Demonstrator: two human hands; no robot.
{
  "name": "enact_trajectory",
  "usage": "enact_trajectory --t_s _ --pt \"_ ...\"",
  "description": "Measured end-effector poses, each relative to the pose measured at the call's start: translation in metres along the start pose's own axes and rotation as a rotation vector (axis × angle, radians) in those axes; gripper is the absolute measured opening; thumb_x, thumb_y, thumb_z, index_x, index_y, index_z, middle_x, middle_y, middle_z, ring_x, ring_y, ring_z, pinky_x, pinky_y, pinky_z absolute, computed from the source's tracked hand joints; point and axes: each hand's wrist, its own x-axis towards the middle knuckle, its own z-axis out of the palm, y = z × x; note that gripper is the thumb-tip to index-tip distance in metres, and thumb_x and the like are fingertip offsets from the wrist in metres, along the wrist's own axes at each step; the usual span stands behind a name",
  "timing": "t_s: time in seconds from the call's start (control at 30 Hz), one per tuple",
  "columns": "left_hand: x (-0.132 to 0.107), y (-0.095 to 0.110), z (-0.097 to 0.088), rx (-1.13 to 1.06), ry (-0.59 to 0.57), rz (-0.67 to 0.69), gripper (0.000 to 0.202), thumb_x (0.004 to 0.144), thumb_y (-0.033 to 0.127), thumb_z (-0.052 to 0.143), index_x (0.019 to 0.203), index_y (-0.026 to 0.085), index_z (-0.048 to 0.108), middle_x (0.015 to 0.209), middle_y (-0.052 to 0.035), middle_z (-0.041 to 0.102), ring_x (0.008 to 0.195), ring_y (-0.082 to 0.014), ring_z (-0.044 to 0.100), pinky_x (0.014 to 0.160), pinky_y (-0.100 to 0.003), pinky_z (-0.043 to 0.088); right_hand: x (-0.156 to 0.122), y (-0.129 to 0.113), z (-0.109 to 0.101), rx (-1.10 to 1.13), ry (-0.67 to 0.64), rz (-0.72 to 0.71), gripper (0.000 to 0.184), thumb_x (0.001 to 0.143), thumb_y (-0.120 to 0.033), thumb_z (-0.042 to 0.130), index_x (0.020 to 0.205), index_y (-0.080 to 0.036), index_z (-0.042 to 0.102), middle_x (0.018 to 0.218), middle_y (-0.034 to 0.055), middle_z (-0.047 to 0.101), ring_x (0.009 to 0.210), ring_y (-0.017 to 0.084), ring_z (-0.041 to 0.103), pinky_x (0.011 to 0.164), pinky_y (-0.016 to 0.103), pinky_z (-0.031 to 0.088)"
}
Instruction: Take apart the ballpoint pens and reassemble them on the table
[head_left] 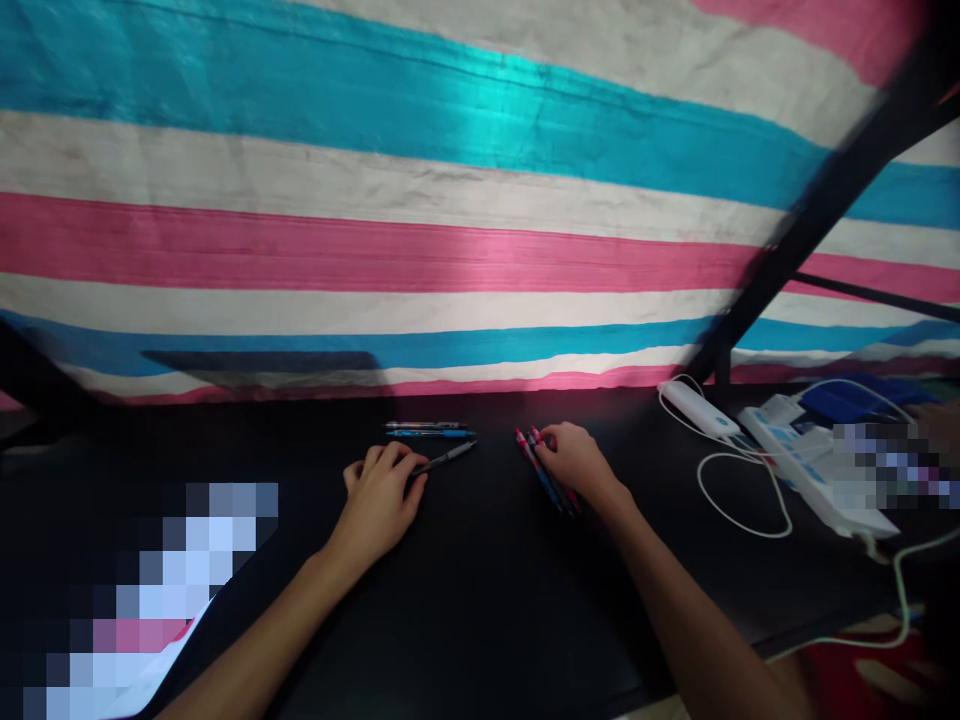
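My left hand (381, 492) rests on the black table (480, 600) with its fingers closed on a dark pen (448, 457) whose tip points up and right. Just beyond it lie two more pens (429, 430), one dark and one blue, side by side. My right hand (574, 460) is curled around a bunch of red and blue pens (541, 470) that lie slanted on the table under my fingers.
A striped pink, white and blue cloth (450, 200) hangs behind the table. At the right sit a white power strip (795, 455), a white adapter (697, 408) and looping white cables (739, 510). A dark metal bar (817, 210) slants up at the right.
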Motion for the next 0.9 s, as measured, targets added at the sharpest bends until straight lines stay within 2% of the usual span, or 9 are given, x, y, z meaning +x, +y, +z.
enact_trajectory --t_s 0.17,0.4,0.6,0.77,0.9 --pt "0.0006 -0.0014 -0.0005 -0.078 -0.014 -0.014 0.021 0.088 0.026 0.045 0.098 0.024 0.063 0.1 -0.0059 0.065 0.096 -0.0255 0.054 0.079 -0.041 0.035 0.0005 -0.0004 -0.0003 -0.018 -0.011 0.027 0.027 0.086 -0.032 0.051 0.096 -0.018 0.072 0.09 0.0128 0.067 0.083 0.024 0.062 0.069 0.029 0.039" --pt "0.0001 -0.0028 0.0018 -0.116 0.008 -0.018 0.021 0.089 0.03 0.045 0.097 0.025 0.064 0.1 -0.0049 0.066 0.096 -0.0254 0.055 0.078 -0.039 0.034 0.0058 0.0073 -0.0011 0.009 -0.053 0.044 0.025 0.082 -0.021 0.053 0.098 -0.019 0.072 0.087 0.0115 0.071 0.085 0.024 0.065 0.073 0.029 0.041" --pt "0.0001 -0.0009 0.0005 -0.135 -0.007 -0.017 0.021 0.089 0.03 0.046 0.097 0.026 0.064 0.1 -0.0046 0.066 0.096 -0.0254 0.055 0.079 -0.04 0.033 0.0029 0.0042 -0.0018 -0.004 -0.062 0.06 0.025 0.085 -0.023 0.05 0.093 -0.019 0.074 0.09 0.0137 0.07 0.087 0.024 0.064 0.073 0.029 0.041" --pt "0.0 0.0006 0.0003 -0.136 -0.007 -0.018 0.021 0.089 0.032 0.046 0.097 0.025 0.065 0.099 -0.005 0.066 0.096 -0.0255 0.055 0.081 -0.04 0.033 -0.0001 0.0007 -0.0024 -0.074 -0.044 0.108 0.032 0.09 -0.033 0.045 0.089 -0.017 0.073 0.095 0.0154 0.068 0.084 0.026 0.065 0.068 0.031 0.043" --pt "0.0005 0.001 0.0004 -0.133 -0.013 -0.018 0.023 0.09 0.031 0.044 0.097 0.025 0.065 0.099 -0.0047 0.066 0.095 -0.0248 0.055 0.08 -0.04 0.033 0.0012 0.0022 -0.0018 -0.133 -0.052 0.144 0.031 0.091 -0.03 0.043 0.092 -0.017 0.07 0.099 0.0156 0.067 0.087 0.027 0.065 0.072 0.033 0.044"
